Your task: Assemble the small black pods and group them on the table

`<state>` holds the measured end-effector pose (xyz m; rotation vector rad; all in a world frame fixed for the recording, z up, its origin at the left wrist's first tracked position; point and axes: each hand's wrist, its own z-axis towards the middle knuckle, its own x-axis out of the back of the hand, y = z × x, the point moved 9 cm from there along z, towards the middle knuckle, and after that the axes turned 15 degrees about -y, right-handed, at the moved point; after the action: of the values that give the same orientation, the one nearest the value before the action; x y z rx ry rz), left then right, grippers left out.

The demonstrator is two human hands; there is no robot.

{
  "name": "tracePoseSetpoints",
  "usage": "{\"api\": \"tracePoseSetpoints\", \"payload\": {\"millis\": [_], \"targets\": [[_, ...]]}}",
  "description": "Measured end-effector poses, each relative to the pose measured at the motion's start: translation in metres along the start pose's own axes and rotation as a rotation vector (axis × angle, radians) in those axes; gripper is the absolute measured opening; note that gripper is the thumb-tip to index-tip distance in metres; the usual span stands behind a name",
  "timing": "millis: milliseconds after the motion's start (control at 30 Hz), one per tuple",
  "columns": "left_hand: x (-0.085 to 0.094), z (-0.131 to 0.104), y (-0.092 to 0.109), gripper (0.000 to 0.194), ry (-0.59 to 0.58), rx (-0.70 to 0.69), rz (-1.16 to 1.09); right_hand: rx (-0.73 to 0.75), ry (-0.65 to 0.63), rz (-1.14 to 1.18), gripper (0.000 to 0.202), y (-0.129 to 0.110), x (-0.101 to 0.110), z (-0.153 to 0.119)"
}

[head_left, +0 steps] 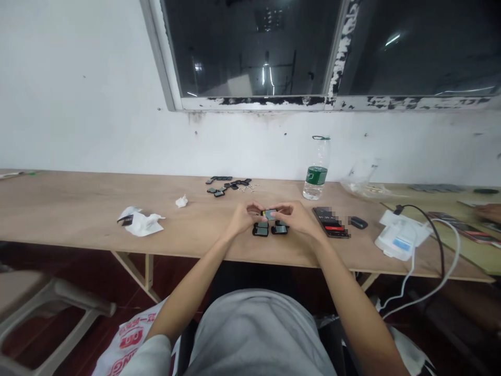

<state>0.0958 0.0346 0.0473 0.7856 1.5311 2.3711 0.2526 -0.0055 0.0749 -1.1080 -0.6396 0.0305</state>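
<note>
Between my two hands is a small black-framed piece with a grey face and a yellow mark [268, 214]. My left hand [249, 215] pinches its left end, and my right hand [291, 215] grips the right end. Just below, on the table, lie similar small black-framed pieces with grey faces, one on the left [260, 230] and one on the right [279, 230]. Farther back, more such dark pieces [219, 191] are spread about, with several tiny pale bits [247, 188] beside them. What exactly the pieces are, I cannot make out.
Right of my hands are a phone [331, 222], a small black object [358, 222] and a white box with cables [399, 240]. A water bottle [315, 175] stands behind. Crumpled tissue [144, 223] lies to the left. Another person's hand [489, 211] shows at far right.
</note>
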Motion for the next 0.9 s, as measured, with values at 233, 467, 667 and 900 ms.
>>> {"api": "tracePoseSetpoints", "payload": {"millis": [233,467,667,900], "targets": [[0.024,-0.003,0.008,0.036,0.049,0.04,0.204,-0.146,0.342,-0.251,0.019,0.042,0.058,-0.014],[0.067,-0.006,-0.005,0.028,0.007,0.048,0.404,-0.41,0.256,-0.521,0.005,0.095,0.077,-0.02],[0.075,-0.004,-0.036,0.034,-0.098,0.19,0.443,-0.33,0.11,-0.532,0.022,0.098,0.049,-0.005],[0.077,-0.006,-0.059,0.041,-0.126,0.346,0.628,-0.348,0.046,-0.532,0.024,0.087,0.046,-0.009]]}}
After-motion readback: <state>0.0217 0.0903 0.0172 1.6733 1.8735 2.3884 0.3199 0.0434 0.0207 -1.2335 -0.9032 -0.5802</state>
